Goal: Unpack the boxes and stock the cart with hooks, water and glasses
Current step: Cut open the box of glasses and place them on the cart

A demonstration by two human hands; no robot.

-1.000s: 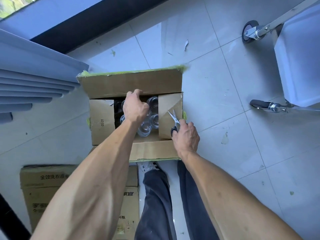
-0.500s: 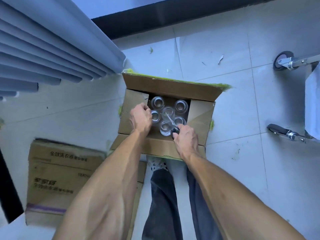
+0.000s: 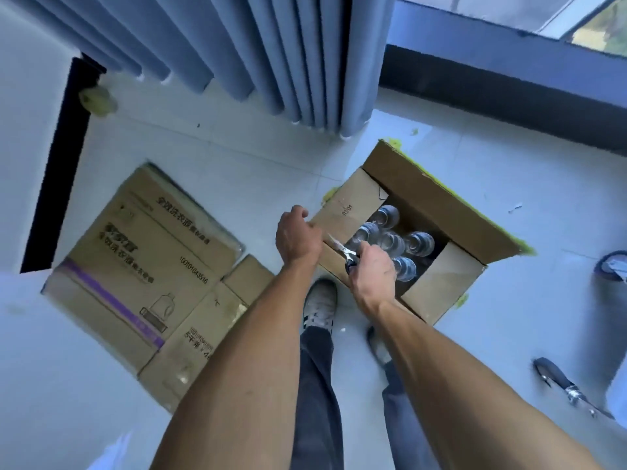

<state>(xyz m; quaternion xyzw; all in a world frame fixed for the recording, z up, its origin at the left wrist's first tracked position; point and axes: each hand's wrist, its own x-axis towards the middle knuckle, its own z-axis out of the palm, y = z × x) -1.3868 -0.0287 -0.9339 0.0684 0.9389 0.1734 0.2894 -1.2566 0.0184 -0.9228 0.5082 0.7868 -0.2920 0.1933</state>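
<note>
Glasses (image 3: 390, 239), clear tumblers seen from above, stand packed together inside the open brown cardboard box (image 3: 437, 212) on the pale tiled floor (image 3: 271, 157); the right hand (image 3: 371, 271) is curled round the dark handles of small steel scissors (image 3: 342, 251), blades pointing toward the left hand (image 3: 297, 235); that hand grips the box's near-left flap edge, fingers folded over it, though the blur hides the exact hold; green tape shreds fringe the far flap; a flattened printed carton (image 3: 135, 266) lies at the floor's left side beneath blue pleated curtains (image 3: 271, 52); two cart castors (image 3: 614, 266) show at the right edge.
</note>
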